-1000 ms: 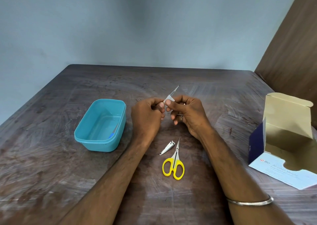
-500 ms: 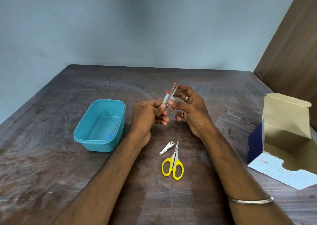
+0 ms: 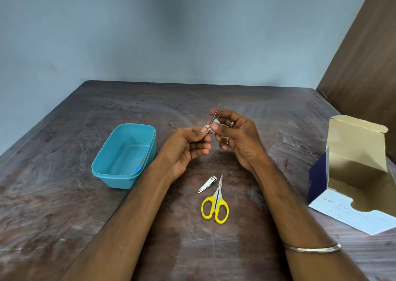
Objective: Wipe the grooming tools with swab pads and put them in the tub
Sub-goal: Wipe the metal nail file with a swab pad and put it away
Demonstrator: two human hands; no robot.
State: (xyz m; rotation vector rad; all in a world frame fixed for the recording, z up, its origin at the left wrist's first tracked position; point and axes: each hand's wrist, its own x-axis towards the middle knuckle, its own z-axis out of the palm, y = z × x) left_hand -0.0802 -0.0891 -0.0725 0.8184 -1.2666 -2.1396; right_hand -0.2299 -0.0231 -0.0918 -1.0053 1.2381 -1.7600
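**Arms and hands: what is worn**

Both forearms bare, no sleeves in view; they enter from the bottom edge of the frame. Right wrist, lower right: one thin silver bangle (image 3: 311,248), plain, slightly loose. Right hand (image 3: 237,139), centre frame: a silver ring (image 3: 231,124) on one finger, a second ring (image 3: 227,141) lower down. Left hand (image 3: 184,150): no jewellery visible.

Shiny metal tweezers (image 3: 216,115), a glossy plastic tub (image 3: 120,173) and a worn, scuffed wooden table (image 3: 64,205) are seen.
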